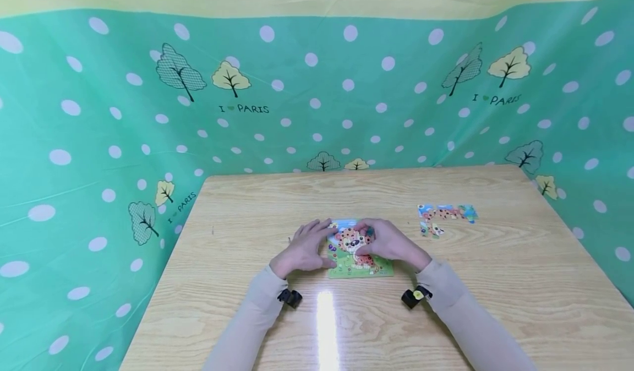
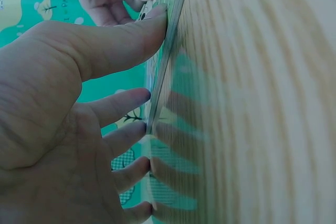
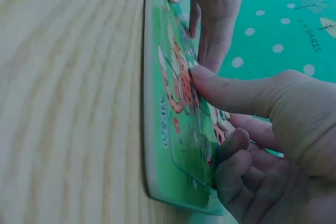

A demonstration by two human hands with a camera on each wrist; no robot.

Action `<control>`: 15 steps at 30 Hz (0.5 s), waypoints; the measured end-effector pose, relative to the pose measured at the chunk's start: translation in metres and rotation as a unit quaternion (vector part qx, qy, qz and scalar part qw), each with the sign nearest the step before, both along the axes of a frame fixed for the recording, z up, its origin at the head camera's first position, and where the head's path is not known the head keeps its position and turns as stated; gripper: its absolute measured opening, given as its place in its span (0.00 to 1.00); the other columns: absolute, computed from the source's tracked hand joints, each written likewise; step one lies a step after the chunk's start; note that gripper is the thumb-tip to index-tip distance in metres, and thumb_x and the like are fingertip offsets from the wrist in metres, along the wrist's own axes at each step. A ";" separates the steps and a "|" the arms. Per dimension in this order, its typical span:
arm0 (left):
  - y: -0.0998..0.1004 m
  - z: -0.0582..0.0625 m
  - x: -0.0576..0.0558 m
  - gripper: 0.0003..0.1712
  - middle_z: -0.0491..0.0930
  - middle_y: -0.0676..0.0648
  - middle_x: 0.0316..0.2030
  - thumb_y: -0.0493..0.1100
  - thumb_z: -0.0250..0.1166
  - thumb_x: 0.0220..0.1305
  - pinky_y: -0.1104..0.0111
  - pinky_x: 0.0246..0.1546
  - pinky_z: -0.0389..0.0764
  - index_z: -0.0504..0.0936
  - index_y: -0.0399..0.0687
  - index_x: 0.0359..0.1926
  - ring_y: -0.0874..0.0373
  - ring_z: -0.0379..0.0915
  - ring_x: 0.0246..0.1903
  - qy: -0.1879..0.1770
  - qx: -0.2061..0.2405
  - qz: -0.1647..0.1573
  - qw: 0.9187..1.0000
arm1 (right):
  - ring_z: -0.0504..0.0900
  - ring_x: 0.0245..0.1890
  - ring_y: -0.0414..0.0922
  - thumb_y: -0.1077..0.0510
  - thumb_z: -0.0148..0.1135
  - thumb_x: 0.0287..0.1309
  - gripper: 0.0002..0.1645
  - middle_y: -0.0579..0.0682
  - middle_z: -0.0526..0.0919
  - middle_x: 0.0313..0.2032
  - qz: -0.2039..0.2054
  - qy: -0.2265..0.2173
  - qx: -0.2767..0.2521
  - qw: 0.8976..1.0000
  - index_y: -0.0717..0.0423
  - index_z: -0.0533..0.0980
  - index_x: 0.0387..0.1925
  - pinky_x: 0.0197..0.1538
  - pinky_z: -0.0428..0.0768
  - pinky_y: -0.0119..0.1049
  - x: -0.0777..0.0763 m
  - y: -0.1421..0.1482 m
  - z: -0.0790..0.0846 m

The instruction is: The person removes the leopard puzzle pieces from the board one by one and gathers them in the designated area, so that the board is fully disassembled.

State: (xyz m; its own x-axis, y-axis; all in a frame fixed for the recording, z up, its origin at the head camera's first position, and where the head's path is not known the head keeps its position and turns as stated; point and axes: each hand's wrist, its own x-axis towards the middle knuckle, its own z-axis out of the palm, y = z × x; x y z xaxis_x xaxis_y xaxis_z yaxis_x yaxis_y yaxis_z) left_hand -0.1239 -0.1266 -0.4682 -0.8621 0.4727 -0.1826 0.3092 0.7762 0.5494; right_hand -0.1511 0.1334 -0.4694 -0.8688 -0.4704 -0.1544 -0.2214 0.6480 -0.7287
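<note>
A jigsaw board (image 1: 342, 272) with a spotted leopard on green lies flat on the wooden table. My left hand (image 1: 305, 248) is at its left side, thumb (image 2: 126, 45) on the board's edge and fingers spread, some tips touching the board's side and others the table. Over the right part of the board, my right hand (image 1: 388, 243) has its thumb (image 3: 226, 87) and curled fingers about a leopard puzzle piece (image 3: 219, 120), which it pinches at the board's surface. The fingers hide part of that piece and of the board's upper right.
To the right on the table (image 1: 238, 206) lie loose leopard puzzle pieces: a joined-looking row (image 1: 446, 213) and a face piece (image 1: 432, 229) below it. A green dotted curtain (image 1: 317, 74) hangs behind and at both sides. A bright light reflection crosses the tabletop in front of the board.
</note>
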 end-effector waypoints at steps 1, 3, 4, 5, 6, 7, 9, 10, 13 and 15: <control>0.000 0.000 0.000 0.53 0.52 0.45 0.85 0.54 0.80 0.58 0.36 0.84 0.40 0.66 0.53 0.81 0.39 0.42 0.85 0.000 0.000 0.000 1.000 | 0.77 0.36 0.43 0.54 0.84 0.53 0.35 0.49 0.83 0.47 0.000 0.002 -0.002 1.000 0.53 0.80 0.62 0.41 0.80 0.35 0.001 0.000 0.000; 0.000 0.001 0.000 0.52 0.52 0.46 0.85 0.54 0.80 0.59 0.36 0.84 0.40 0.66 0.54 0.81 0.39 0.42 0.85 -0.001 -0.001 0.000 1.000 | 0.78 0.35 0.42 0.54 0.84 0.54 0.34 0.49 0.84 0.48 -0.002 0.003 -0.011 1.000 0.52 0.80 0.61 0.40 0.80 0.34 0.001 0.001 -0.001; 0.000 0.001 0.001 0.52 0.52 0.46 0.85 0.54 0.80 0.59 0.36 0.84 0.40 0.66 0.54 0.81 0.39 0.42 0.85 -0.001 -0.001 0.000 1.000 | 0.78 0.35 0.42 0.54 0.84 0.54 0.34 0.50 0.84 0.48 -0.001 0.004 -0.016 1.000 0.52 0.80 0.61 0.40 0.80 0.34 0.002 0.001 -0.001; 0.000 0.001 0.001 0.52 0.52 0.46 0.85 0.54 0.79 0.59 0.36 0.84 0.40 0.66 0.54 0.81 0.39 0.42 0.85 -0.001 -0.001 0.000 1.000 | 0.79 0.35 0.42 0.54 0.83 0.54 0.33 0.50 0.84 0.48 -0.001 0.003 -0.023 1.000 0.52 0.80 0.60 0.40 0.81 0.34 0.002 0.002 -0.001; 0.000 0.001 0.000 0.52 0.52 0.46 0.85 0.54 0.80 0.59 0.36 0.84 0.40 0.66 0.53 0.81 0.39 0.42 0.85 -0.001 -0.002 0.000 1.000 | 0.79 0.36 0.42 0.55 0.82 0.56 0.31 0.50 0.84 0.49 0.002 0.003 -0.030 1.000 0.52 0.80 0.60 0.41 0.81 0.34 0.002 0.002 -0.001; 0.000 0.000 0.000 0.52 0.52 0.46 0.85 0.54 0.80 0.59 0.36 0.84 0.40 0.66 0.53 0.81 0.39 0.42 0.85 -0.001 -0.003 -0.001 1.000 | 0.80 0.36 0.42 0.56 0.81 0.58 0.29 0.51 0.84 0.49 0.004 0.002 -0.038 0.999 0.53 0.80 0.60 0.41 0.82 0.35 0.002 0.003 -0.001; 0.000 0.000 0.000 0.52 0.52 0.46 0.86 0.54 0.79 0.59 0.36 0.84 0.40 0.66 0.53 0.81 0.39 0.42 0.85 -0.002 -0.003 0.000 1.000 | 0.81 0.39 0.43 0.57 0.77 0.62 0.25 0.51 0.85 0.48 0.004 0.003 -0.051 0.999 0.53 0.80 0.59 0.44 0.83 0.36 0.002 0.004 -0.002; 0.000 0.000 0.000 0.52 0.52 0.46 0.86 0.54 0.80 0.59 0.36 0.84 0.40 0.66 0.53 0.81 0.39 0.42 0.85 -0.003 -0.003 0.000 1.000 | 0.82 0.40 0.43 0.57 0.75 0.64 0.23 0.51 0.86 0.48 0.003 0.005 -0.057 0.998 0.52 0.81 0.59 0.45 0.83 0.36 0.002 0.005 -0.002; 0.000 0.000 0.000 0.52 0.52 0.46 0.86 0.54 0.79 0.59 0.37 0.85 0.39 0.66 0.53 0.81 0.39 0.41 0.85 -0.005 -0.002 0.002 1.000 | 0.84 0.43 0.42 0.57 0.72 0.68 0.20 0.49 0.89 0.47 -0.010 0.003 -0.074 0.997 0.52 0.82 0.59 0.48 0.83 0.36 0.002 0.008 -0.004; 0.000 0.000 0.000 0.52 0.52 0.47 0.86 0.54 0.79 0.59 0.37 0.85 0.39 0.66 0.53 0.81 0.40 0.41 0.85 -0.005 -0.002 0.002 1.000 | 0.86 0.42 0.42 0.56 0.72 0.68 0.20 0.50 0.91 0.46 -0.017 0.002 -0.084 0.996 0.54 0.82 0.59 0.46 0.84 0.35 0.001 0.011 -0.005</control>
State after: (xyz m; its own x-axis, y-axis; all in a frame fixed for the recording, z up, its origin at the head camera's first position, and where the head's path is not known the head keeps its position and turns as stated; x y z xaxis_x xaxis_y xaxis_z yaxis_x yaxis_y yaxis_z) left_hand -0.1237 -0.1266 -0.4679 -0.8618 0.4690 -0.1935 0.3008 0.7795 0.5494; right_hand -0.1497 0.1444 -0.4740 -0.8852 -0.4595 -0.0726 -0.2044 0.5242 -0.8267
